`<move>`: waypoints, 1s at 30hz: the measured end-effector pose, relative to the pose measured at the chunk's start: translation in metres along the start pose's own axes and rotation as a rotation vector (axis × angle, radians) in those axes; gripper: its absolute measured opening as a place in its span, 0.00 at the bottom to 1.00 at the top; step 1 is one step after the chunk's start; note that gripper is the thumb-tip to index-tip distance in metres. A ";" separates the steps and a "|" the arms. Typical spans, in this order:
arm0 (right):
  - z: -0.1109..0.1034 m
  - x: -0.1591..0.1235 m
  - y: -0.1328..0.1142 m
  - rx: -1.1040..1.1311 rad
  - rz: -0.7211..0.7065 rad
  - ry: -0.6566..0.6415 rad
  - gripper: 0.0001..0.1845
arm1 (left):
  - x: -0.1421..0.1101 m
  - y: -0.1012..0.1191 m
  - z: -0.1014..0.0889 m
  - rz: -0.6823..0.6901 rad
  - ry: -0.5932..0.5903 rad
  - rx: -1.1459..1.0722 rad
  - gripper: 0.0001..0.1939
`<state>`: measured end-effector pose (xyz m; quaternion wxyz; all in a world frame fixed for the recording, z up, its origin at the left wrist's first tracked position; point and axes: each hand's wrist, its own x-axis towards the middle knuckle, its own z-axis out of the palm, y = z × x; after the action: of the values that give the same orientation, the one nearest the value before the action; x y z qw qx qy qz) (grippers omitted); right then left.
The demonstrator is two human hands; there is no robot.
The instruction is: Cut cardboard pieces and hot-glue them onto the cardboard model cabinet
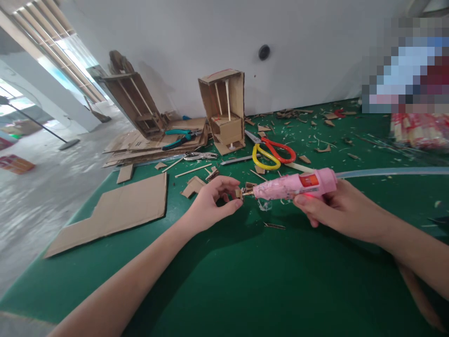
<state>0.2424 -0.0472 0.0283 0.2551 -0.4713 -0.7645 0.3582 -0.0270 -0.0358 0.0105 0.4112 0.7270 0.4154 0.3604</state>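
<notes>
My right hand (329, 206) is closed around a pink hot glue gun (294, 185), its nozzle pointing left and a long clear glue stick (393, 172) running out of its back end. Between the thumb and fingers of my left hand (217, 199) is a small piece of cardboard (239, 193), partly hidden by the fingertips. The metal nozzle meets or nearly meets that piece; I cannot tell if they touch. Strands of dried glue (264, 205) hang below the nozzle. Under my hands lies the green table (224, 281).
Red and yellow scissors (270, 152), teal pliers (180, 136) and a cardboard box frame (224, 110) stand or lie behind my hands. At left are a cut cardboard sheet (119, 208) and another tall cardboard structure (135, 100). Scraps cover the back right, near plastic-wrapped packs (410, 131).
</notes>
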 end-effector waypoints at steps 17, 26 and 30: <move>-0.001 0.000 0.005 0.079 -0.022 -0.007 0.22 | 0.001 0.002 0.002 -0.019 0.036 0.004 0.17; 0.001 0.002 0.009 0.052 0.048 0.031 0.27 | -0.001 0.000 0.000 -0.003 0.019 0.019 0.17; 0.000 0.001 0.007 0.069 0.012 0.002 0.25 | 0.001 0.000 0.001 -0.002 0.026 0.023 0.17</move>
<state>0.2460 -0.0442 0.0230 0.2699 -0.4672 -0.7487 0.3853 -0.0259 -0.0354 0.0106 0.3978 0.7263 0.4257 0.3647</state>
